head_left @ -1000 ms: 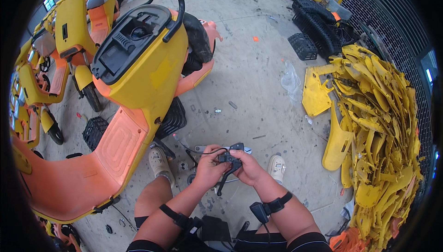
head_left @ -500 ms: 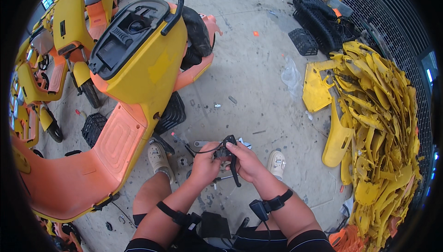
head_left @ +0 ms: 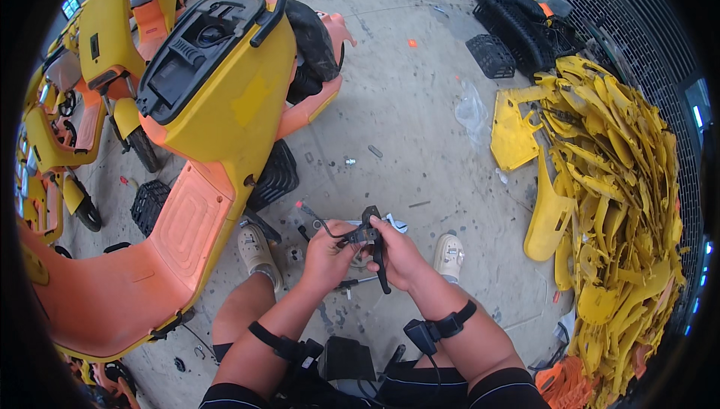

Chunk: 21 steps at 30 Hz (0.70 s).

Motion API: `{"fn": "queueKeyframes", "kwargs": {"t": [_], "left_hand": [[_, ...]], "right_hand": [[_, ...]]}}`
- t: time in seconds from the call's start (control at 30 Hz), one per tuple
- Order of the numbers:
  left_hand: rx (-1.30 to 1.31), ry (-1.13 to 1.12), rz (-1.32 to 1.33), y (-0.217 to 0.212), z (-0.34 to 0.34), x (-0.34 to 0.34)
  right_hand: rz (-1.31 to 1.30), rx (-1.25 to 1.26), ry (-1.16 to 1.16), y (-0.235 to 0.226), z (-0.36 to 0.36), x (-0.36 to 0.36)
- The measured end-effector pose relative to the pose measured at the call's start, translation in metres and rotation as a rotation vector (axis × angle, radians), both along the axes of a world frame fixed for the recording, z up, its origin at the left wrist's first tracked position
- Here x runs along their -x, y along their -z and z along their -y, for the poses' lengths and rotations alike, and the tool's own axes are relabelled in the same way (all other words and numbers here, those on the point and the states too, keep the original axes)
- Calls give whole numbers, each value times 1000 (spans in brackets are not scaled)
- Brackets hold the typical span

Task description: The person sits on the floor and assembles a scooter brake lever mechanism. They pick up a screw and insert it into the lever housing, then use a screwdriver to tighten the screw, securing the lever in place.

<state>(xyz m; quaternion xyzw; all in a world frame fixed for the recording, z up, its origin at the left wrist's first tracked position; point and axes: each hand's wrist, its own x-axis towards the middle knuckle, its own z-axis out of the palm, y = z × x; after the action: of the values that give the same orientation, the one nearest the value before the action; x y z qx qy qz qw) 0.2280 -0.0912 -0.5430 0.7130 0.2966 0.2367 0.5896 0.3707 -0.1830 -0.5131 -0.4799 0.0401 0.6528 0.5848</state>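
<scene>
Between my hands, above the floor, is a black brake lever (head_left: 381,265) with its mount (head_left: 369,223), the blade pointing down. My right hand (head_left: 401,256) is closed around the lever, its thumb along the upper part. My left hand (head_left: 328,260) pinches at the mount's left side, where a thin black cable (head_left: 319,221) with a reddish tip sticks out to the upper left. The left fingertips partly hide what they grip. Under my hands, metal tools (head_left: 358,282) lie on the floor, mostly covered.
A yellow and orange scooter body (head_left: 225,109) stands close on my left, with more scooters behind it. On the right rises a heap of yellow plastic panels (head_left: 607,184). Black crates (head_left: 491,56) lie at the far right, and a clear plastic bag (head_left: 471,113) on the floor.
The cable, which looped over my left hand, now juts out to the upper left with its reddish tip raised. The lever has shifted and turned slightly. Both hands keep their grip.
</scene>
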Motion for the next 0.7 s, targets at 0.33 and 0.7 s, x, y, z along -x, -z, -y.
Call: {"fn": "queueKeyframes", "kwargs": {"t": [0.33, 0.7], "left_hand": [[322, -15, 12, 5, 3, -1], [290, 47, -31, 13, -2, -3]], "right_hand": [[-76, 4, -8, 10, 3, -6], [-190, -21, 23, 10, 4, -8]]}}
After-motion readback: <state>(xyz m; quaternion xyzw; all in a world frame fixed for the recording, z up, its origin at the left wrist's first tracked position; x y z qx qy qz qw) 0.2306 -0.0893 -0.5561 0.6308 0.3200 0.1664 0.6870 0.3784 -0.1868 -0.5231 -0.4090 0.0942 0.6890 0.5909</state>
